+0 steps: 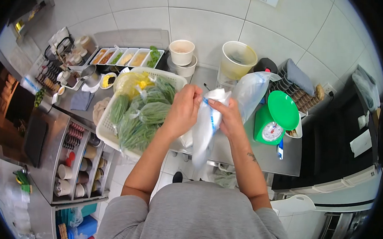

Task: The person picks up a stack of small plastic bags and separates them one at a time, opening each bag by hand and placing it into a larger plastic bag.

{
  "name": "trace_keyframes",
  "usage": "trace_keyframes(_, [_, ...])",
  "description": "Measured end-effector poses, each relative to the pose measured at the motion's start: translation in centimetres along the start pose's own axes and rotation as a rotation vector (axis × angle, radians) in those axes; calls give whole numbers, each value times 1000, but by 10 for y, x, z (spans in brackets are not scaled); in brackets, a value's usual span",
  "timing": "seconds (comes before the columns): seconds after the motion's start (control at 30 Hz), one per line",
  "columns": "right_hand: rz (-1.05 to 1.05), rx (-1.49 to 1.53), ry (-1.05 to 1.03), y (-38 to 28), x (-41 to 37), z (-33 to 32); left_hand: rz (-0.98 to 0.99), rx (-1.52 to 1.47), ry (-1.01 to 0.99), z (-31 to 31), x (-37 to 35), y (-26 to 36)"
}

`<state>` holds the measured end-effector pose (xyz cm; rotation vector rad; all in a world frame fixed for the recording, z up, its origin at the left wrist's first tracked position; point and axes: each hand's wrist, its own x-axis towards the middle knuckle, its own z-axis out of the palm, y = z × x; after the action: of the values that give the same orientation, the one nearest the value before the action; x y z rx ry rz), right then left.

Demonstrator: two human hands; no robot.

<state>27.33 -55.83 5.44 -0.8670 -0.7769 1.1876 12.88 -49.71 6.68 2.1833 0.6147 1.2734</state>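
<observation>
A white plastic bag (207, 129) with blue print hangs down in front of my chest. My right hand (227, 115) is closed on its upper part, the thumb lying across the printed strip. Just left of the bag's top, my left hand (184, 109) is closed with curled fingers; what they pinch, if anything, is hidden. Behind my right hand stands a larger clear plastic bag (250, 93). To the left, a white basket (106, 123) holds several bags of green vegetables (151, 103) and a yellowish bag (129, 84).
On the steel table (242, 150), a green dial scale (272, 129) stands at the right. White tubs (181, 53) and a yellowish bucket (239, 57) are along the tiled wall. A tray of ingredient compartments (126, 57) lies at the back left. Shelves with cups (65, 172) are at the lower left.
</observation>
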Motion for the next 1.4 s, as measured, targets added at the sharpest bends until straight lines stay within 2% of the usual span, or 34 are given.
trace_keyframes(0.13, [-43,67,30,6,-9,-3,30,44,-91,4,-3,-6])
trace_keyframes(0.23, [-47,150,43,8,-18,0,157,220,-23,20,-8,-6])
trace_keyframes(0.33, [14,142,94,7,-29,-2,137,242,-32,26,-13,-2])
trace_keyframes(0.47, [-10,119,243,8,-40,-12,-8,6,-141,25,-16,0])
trace_keyframes(0.53, [-57,77,211,10,-44,-17,-22,-85,-250,21,-15,5])
trace_keyframes(0.63, [-77,109,164,10,-47,-16,42,-166,-152,32,-16,4])
trace_keyframes(0.73, [-66,140,168,4,-53,-15,119,159,-120,35,-13,13])
trace_keyframes(0.87, [10,109,161,-4,-55,-24,204,176,-12,40,-8,20])
trace_keyframes(0.93, [-22,171,164,-7,-59,-24,208,156,43,41,-5,25])
trace_keyframes(1.03, [-91,237,149,-14,-65,-23,186,-62,-16,46,2,20])
trace_keyframes(1.13, [-91,367,169,-10,-73,-35,-391,-826,-173,39,4,33])
trace_keyframes(1.17, [-75,425,183,-6,-74,-43,-379,-1007,-207,35,7,34])
trace_keyframes(1.23, [84,438,230,6,-71,-62,-348,-1369,-271,26,17,32])
trace_keyframes(1.27, [165,443,253,9,-71,-69,-348,-1328,-327,23,19,33])
trace_keyframes(1.33, [18,295,241,5,-79,-83,-343,-1243,-433,19,23,38])
trace_keyframes(1.37, [-56,223,234,4,-81,-88,-296,-1086,-344,17,30,42])
trace_keyframes(1.4, [-171,284,197,-15,-80,-79,-251,-928,-257,17,42,50])
